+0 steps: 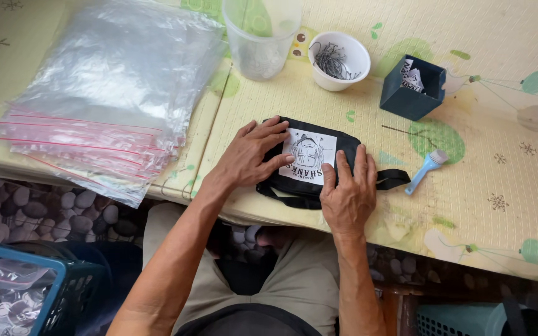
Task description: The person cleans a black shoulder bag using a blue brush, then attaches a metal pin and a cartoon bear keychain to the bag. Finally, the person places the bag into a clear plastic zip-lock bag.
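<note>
Head view, looking down on a table (499,236) covered with a pale yellow patterned mat.

Small black fabric pouch with a white printed patch (311,163) lies flat near the table's near edge, at centre. Its black strap trails out at 3 o'clock.

Left hand (251,155): released, palm down, fingers spread over the pouch's left end, fingertips touching the white patch. Not grasping.

Right hand (348,193): released, flat, pressing on the pouch's lower right part, fingers pointing to 12 o'clock beside the patch.

Around the pouch:
- 10 o'clock: stack of clear plastic zip bags with red seal lines (110,93), overhanging the table edge.
- 12 o'clock: clear plastic cup (259,37); just right of it, white round bowl holding thin dark metal pieces (339,60).
- 1 o'clock: dark blue open box with paper slips inside (411,88).
- 3 o'clock: small light blue brush with white bristles (426,168), near the strap end, apart from it.

At 8 o'clock, below table level: blue plastic basket (63,280) with bagged items.
</note>
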